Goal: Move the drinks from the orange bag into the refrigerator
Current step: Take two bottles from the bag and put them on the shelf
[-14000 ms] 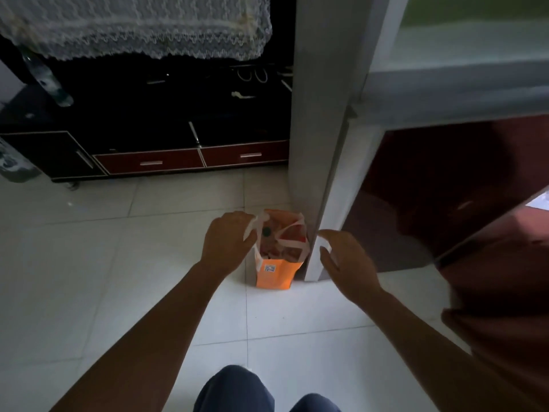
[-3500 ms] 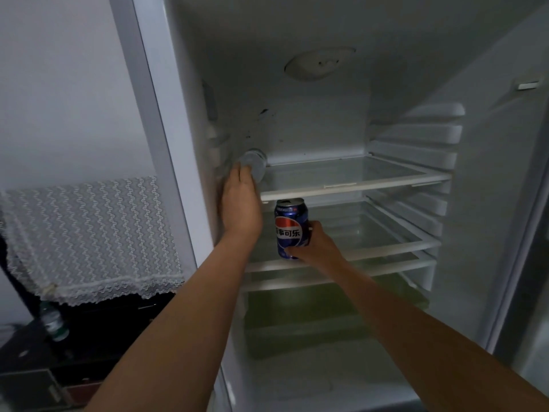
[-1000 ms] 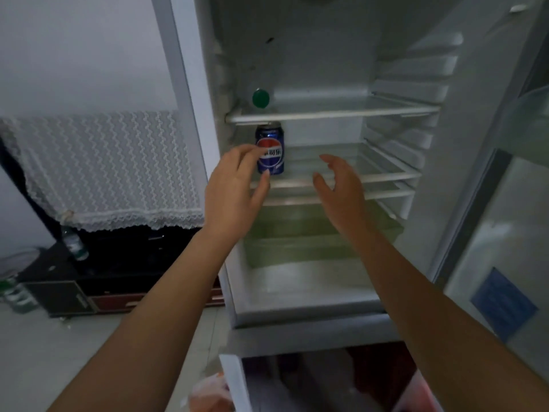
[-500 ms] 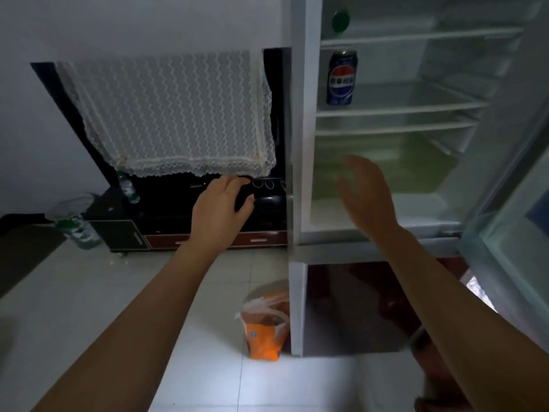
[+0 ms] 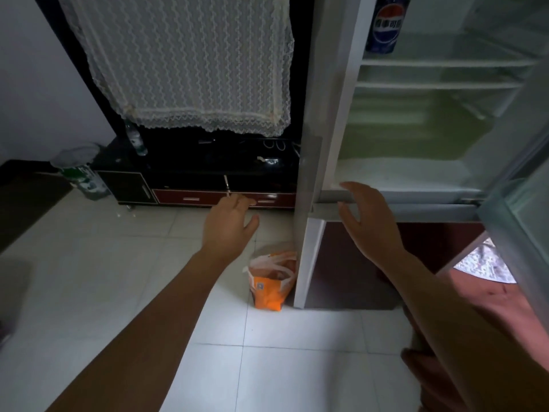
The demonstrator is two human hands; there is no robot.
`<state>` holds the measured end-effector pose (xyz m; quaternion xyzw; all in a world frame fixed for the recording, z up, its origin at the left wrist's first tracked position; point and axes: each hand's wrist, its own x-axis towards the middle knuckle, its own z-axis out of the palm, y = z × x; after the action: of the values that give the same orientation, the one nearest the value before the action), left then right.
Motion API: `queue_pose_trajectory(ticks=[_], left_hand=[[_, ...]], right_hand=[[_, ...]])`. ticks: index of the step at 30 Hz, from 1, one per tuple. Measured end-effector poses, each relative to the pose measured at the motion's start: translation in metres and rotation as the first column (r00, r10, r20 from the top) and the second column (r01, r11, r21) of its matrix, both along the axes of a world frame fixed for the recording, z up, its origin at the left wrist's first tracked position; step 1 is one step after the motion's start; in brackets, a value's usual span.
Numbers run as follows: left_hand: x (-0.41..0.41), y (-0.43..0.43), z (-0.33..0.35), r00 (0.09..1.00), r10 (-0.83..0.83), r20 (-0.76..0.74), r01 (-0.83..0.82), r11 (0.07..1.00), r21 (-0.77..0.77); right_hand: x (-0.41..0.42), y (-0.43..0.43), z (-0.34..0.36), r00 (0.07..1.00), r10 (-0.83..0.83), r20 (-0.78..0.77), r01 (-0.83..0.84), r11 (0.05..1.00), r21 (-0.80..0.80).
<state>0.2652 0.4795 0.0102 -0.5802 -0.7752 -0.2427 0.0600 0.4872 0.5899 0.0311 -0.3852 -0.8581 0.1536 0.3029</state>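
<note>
Reaching: both bare arms stretch forward and down from the bottom edge of the view, neither hand holding anything.
Left hand (image 5: 230, 223): palm down, fingers loosely spread and slightly curled, thumb out to the right; it hangs in the air above the floor, over and just left of the bag.
Right hand (image 5: 367, 217): fingers spread, palm turned left, thumb low; it hovers in front of the fridge's lower front edge; contact cannot be told.
Bag (image 5: 269, 288): orange, white handles, mouth open, upright on the floor (image 5: 118, 278) tiles against the fridge's left corner; its contents are unclear.
Fridge (image 5: 332, 114): upper compartment open, door at far right.
Can (image 5: 384, 25): blue, upright at the left end of a shelf (image 5: 445, 62).
Cabinet (image 5: 190, 185): low and dark, against the wall left of the fridge, a lace cloth (image 5: 190, 63) hanging above it.
</note>
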Motion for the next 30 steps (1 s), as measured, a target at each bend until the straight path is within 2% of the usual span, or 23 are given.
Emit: queue_pose_trajectory(ticks=[6, 10, 15, 21, 30], left_hand=[[-0.001, -0.005, -0.021, 0.997, 0.057, 0.059, -0.054, 0.998, -0.045], [-0.009, -0.008, -0.047, 0.981, 0.140, 0.132, -0.129, 0.987, -0.092], [-0.025, -0.001, -0.106, 0.971, 0.183, 0.153, -0.152, 0.969, -0.196], [-0.066, 0.027, -0.221, 0.971, 0.192, 0.141, -0.138, 0.936, -0.325], [-0.132, 0.107, -0.445, 0.989, 0.072, 0.128, -0.013, 0.911, -0.411]], right_hand=[[-0.007, 0.003, -0.027, 0.999, 0.043, -0.001, -0.043, 0.999, -0.033], [-0.017, 0.007, -0.059, 0.999, 0.048, -0.004, -0.048, 0.990, -0.133], [-0.041, 0.008, -0.133, 0.993, 0.106, 0.055, -0.086, 0.953, -0.290], [-0.078, 0.018, -0.244, 0.982, 0.150, 0.112, -0.101, 0.929, -0.356], [-0.149, 0.068, -0.472, 0.979, 0.077, 0.189, 0.006, 0.914, -0.405]])
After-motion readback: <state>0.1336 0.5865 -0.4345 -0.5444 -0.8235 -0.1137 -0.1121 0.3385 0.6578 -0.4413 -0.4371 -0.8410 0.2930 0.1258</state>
